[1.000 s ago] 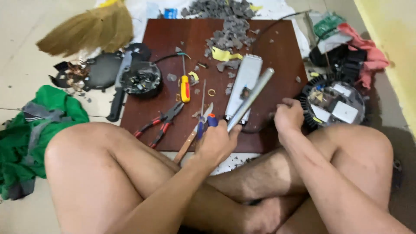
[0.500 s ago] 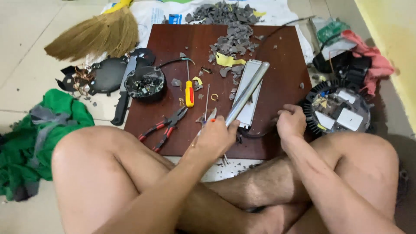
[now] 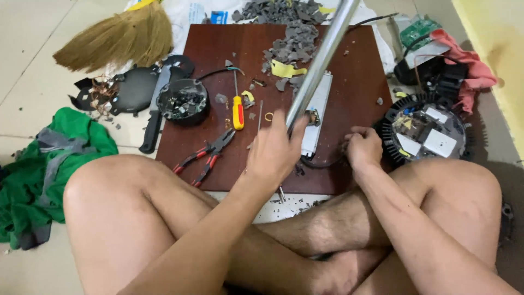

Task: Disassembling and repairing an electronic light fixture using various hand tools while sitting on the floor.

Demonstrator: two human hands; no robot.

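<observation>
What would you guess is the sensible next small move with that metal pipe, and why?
Probably bring the metal pipe down onto the white casing. The left hand grips the pipe's lower end with its far end raised above the board, directly over the casing, while the right hand sits at the black cable beside it. Grey broken bits suggest prying work.

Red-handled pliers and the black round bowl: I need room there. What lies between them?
Bare brown board between pliers and bowl, in the head view.
</observation>
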